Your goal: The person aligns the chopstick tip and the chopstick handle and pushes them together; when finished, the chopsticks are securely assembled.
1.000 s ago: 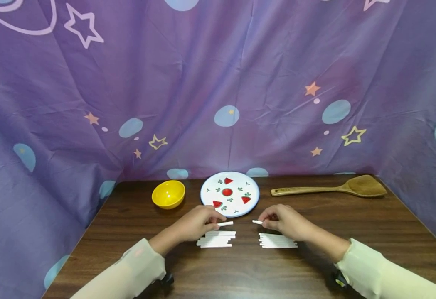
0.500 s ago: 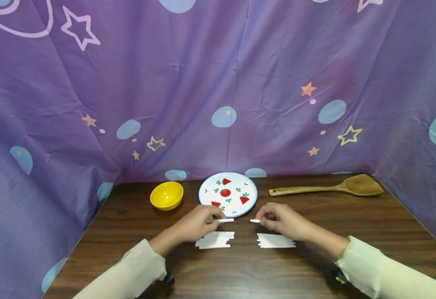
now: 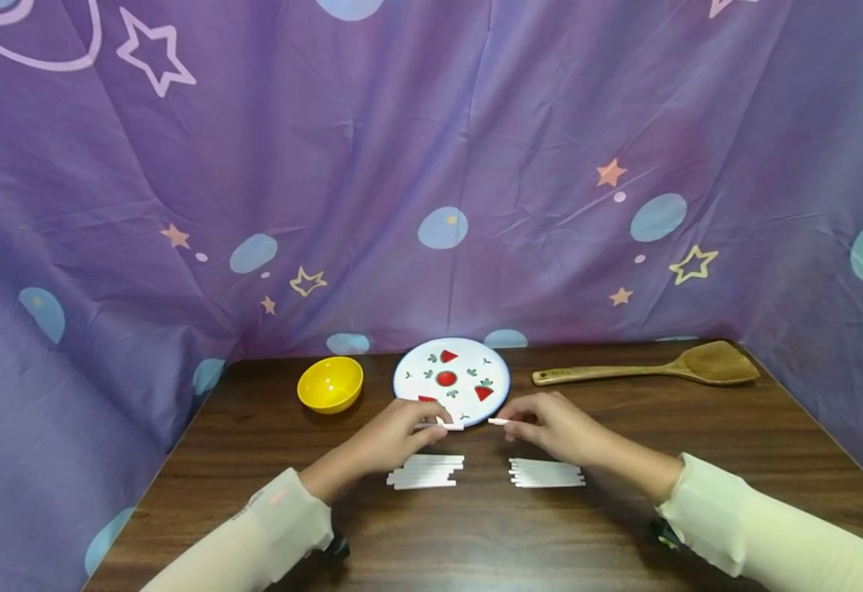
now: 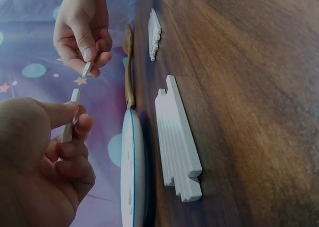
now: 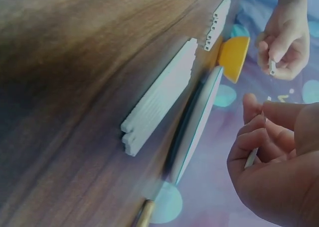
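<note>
White stick pair, one per hand. Left hand (image 3: pixel 405 429): thumb and fingers are pinching the left stick (image 3: pixel 452 427), its tip pointing toward the other hand. Right hand (image 3: pixel 553 426): thumb and fingers are pinching the right stick (image 3: pixel 498 421), its tip pointing back; the two tips are facing each other, apart. Both sticks are hanging above the surface (image 3: pixel 475 534), well in from its side edges.

Risks, as judged: slim sticks held by small pinches are likely to be twisting or slipping if a finger is loosening; hands closing unevenly could be knocking tip against tip; a low wrist could be scattering the rows beneath.

Left row of sticks (image 3: pixel 426 472): lying side by side below the left hand, ends uneven. Right row of sticks (image 3: pixel 546 473): lying level with it, nearer the right edge, a gap separating the two.

Plate (image 3: pixel 468 358), watermelon-patterned: sitting by the far edge, beyond the hands. Yellow bowl (image 3: pixel 331 403): standing toward the far left corner. Wooden spatula (image 3: pixel 653 370): lying along the far edge, blade pointing toward the far right corner. Purple cloth (image 3: pixel 372 205), star-printed: hanging behind the far edge.
</note>
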`<state>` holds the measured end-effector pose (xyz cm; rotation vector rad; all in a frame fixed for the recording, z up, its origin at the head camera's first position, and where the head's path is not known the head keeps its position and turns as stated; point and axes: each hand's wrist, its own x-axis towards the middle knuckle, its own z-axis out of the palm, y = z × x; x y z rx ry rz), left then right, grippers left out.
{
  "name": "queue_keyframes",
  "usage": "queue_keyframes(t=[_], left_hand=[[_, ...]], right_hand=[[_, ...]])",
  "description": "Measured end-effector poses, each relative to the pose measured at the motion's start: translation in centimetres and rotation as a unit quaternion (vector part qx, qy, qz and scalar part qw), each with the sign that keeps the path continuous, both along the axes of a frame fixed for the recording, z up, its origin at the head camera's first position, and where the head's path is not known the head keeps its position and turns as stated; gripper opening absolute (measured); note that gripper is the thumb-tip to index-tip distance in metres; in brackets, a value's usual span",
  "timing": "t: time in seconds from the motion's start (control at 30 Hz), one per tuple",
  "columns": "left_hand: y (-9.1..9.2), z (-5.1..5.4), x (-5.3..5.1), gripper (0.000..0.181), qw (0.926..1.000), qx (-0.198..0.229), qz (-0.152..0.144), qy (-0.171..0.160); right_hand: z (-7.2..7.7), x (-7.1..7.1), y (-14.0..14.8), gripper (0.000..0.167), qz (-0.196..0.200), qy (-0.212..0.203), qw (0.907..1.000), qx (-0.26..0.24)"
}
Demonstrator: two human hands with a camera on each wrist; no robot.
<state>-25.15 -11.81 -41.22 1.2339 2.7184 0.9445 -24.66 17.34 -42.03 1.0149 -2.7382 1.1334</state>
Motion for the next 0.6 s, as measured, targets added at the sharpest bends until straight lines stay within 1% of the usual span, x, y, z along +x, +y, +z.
queue_keyframes(t=[0.17, 0.3, 0.47, 0.6], left_hand=[[0.2, 0.4, 0.1, 0.012, 0.9997, 0.004, -0.016, -0.020], [0.5, 0.6, 0.1, 0.012, 0.9995, 0.006, -0.019, -0.024], [0.8, 0.6, 0.1, 0.011, 0.9998, 0.003, -0.018, -0.004], [1.0, 0.7, 0.0, 0.011, 0.9999, 0.000, -0.014, 0.005]], right_hand=[[0.6, 0.2, -0.4, 0.011, 0.013, 0.008, 0.9999, 0.003], [1.0, 0.4, -0.9, 0.011, 0.025, 0.014, 0.9996, 0.002], [1.2, 0.5, -1.4, 0.009, 0.024, 0.017, 0.9996, 0.000], [1.3, 0.6, -1.6, 0.009, 0.023, 0.013, 0.9996, -0.007]])
